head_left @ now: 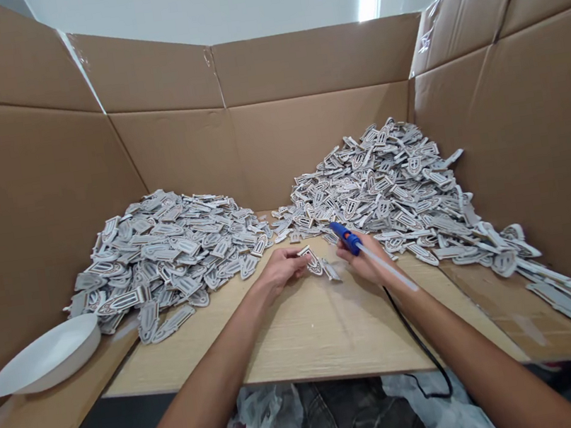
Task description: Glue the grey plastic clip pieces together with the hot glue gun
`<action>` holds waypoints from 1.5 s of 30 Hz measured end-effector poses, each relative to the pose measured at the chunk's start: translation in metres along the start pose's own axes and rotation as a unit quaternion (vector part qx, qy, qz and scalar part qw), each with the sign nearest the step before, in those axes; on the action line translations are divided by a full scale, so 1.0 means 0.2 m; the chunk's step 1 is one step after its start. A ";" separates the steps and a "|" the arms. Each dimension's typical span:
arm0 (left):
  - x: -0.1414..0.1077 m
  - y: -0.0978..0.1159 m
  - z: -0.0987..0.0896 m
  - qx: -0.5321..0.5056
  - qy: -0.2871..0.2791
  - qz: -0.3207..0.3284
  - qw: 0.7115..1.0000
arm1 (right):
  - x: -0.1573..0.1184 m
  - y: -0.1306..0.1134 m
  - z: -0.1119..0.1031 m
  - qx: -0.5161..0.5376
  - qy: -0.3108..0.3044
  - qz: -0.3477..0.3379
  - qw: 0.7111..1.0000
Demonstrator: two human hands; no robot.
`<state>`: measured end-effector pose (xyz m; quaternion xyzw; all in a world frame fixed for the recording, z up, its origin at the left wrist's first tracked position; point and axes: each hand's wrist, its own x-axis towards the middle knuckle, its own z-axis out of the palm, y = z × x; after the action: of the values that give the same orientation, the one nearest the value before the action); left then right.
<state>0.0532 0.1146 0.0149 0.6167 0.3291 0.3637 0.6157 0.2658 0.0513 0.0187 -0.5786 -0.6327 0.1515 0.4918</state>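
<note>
Near the middle of the wooden board (294, 341), my left hand (284, 268) pinches a small white and brown patterned piece (312, 260) by its left side. A second small piece (330, 270) is just right of it; whether the two touch is unclear. My right hand (359, 254) is wrapped round a blue glue gun (345, 236), with a translucent glue stick (387, 267) poking out of its back over my wrist. The black cord (417, 341) runs down from the gun past the board's front edge. The gun's tip is hidden or too small to make out.
A large pile of similar pieces (176, 237) lies at the left, a taller one (382, 178) at the right. An oval white dish (49, 356) stands at far left. Cardboard walls (321, 130) enclose the back and sides. Plastic bags (270, 416) lie below the front edge.
</note>
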 end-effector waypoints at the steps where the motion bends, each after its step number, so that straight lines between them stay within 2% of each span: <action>1: -0.01 0.01 0.00 0.002 0.015 0.001 1.000 | 0.00 -0.01 0.00 0.017 0.005 0.008 1.000; 4: -0.03 0.04 0.02 0.007 0.071 -0.007 0.997 | -0.01 -0.01 0.01 0.069 0.015 0.033 0.997; 6: -0.05 0.07 0.04 0.000 0.086 -0.016 0.996 | -0.01 -0.01 0.02 0.092 0.014 0.039 0.995; 12: -0.07 0.12 0.09 -0.019 0.030 -0.017 0.999 | -0.01 0.00 0.02 0.083 0.001 0.036 0.996; 15: -0.06 0.09 0.09 0.002 0.045 -0.005 0.999 | -0.01 0.00 0.02 0.067 -0.008 0.029 0.997; 18: -0.06 0.05 0.09 0.029 0.053 0.030 0.998 | -0.01 -0.01 0.02 0.056 0.007 0.023 0.998; 23: -0.06 0.01 0.10 0.003 0.020 0.097 0.995 | -0.05 -0.06 0.03 0.039 0.025 -0.026 0.999; 29: -0.03 -0.04 0.11 0.031 0.006 0.092 0.995 | -0.09 -0.12 0.03 -0.030 0.051 -0.036 0.998; 35: -0.03 -0.02 0.12 0.073 0.001 0.092 0.993 | -0.07 -0.11 0.05 -0.050 0.087 -0.028 0.995; 41: -0.04 -0.01 0.13 0.043 0.004 0.097 0.994 | -0.07 -0.11 0.07 -0.042 0.120 -0.025 0.992; 45: -0.03 -0.02 0.14 0.027 0.015 0.105 0.994 | -0.08 -0.12 0.08 -0.042 0.120 -0.027 0.992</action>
<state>0.0737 0.0960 0.0104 0.6587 0.2811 0.4265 0.5525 0.2366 0.0361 0.0233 -0.5954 -0.5901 0.0412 0.5436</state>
